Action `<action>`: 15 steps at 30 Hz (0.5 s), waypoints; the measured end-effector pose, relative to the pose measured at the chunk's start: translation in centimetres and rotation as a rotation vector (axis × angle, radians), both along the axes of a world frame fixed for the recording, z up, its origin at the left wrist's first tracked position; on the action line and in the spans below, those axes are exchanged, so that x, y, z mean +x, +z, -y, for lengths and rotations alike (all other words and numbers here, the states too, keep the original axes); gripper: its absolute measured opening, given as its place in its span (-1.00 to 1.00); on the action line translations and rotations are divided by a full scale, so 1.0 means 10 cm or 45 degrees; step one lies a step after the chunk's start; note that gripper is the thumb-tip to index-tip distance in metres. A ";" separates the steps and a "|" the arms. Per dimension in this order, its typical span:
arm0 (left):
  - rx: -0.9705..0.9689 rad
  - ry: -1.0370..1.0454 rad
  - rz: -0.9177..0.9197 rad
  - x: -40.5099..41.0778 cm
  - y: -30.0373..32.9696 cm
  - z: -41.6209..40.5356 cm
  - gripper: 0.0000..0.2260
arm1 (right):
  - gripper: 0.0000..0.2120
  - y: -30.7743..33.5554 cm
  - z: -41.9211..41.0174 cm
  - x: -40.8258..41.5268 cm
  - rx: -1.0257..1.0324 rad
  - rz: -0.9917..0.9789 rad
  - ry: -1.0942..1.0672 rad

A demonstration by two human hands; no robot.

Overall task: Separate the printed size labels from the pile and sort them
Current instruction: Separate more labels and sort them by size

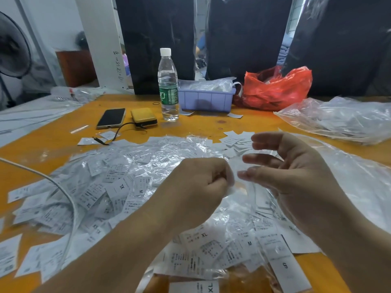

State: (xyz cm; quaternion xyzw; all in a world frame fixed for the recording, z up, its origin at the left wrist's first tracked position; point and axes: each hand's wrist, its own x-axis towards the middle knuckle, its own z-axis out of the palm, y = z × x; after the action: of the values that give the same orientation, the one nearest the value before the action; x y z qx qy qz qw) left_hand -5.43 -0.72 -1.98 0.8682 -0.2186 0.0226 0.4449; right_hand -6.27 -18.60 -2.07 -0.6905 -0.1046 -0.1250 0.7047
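Head view, labels [118, 193] reading XL, M, S

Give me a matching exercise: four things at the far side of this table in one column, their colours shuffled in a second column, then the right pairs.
Things:
1. phone
2. crate
3. bag beside the crate
4. bottle cap

Colours:
A. red
B. white
C. black
D. lilac

Pairs: 1-C, 2-D, 3-A, 4-B
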 end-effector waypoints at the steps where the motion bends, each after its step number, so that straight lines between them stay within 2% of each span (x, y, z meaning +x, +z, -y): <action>1: -0.038 -0.012 -0.036 0.00 0.01 0.01 -0.80 | -0.47 0.00 -0.01 -0.01 0.030 0.006 -0.004; 7: -0.210 -0.194 -0.239 -0.01 0.03 0.02 -0.62 | -0.45 0.01 -0.04 -0.02 0.065 0.064 -0.088; 11: -0.144 -0.166 -0.234 0.02 0.00 0.05 -0.86 | -0.55 0.01 -0.04 -0.02 0.080 0.042 -0.074; 13: -0.167 -0.131 -0.225 0.02 0.00 0.04 -0.89 | -0.55 0.00 -0.04 -0.01 0.091 -0.022 -0.033; 15: -0.135 -0.117 -0.148 0.00 0.02 0.02 -0.87 | -0.55 0.02 -0.04 -0.02 -0.014 -0.085 0.024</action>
State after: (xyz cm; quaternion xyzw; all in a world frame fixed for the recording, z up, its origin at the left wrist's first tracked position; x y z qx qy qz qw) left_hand -5.41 -0.93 -1.81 0.8324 -0.2305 -0.0367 0.5026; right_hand -6.42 -18.19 -1.91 -0.6971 -0.0883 -0.0947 0.7052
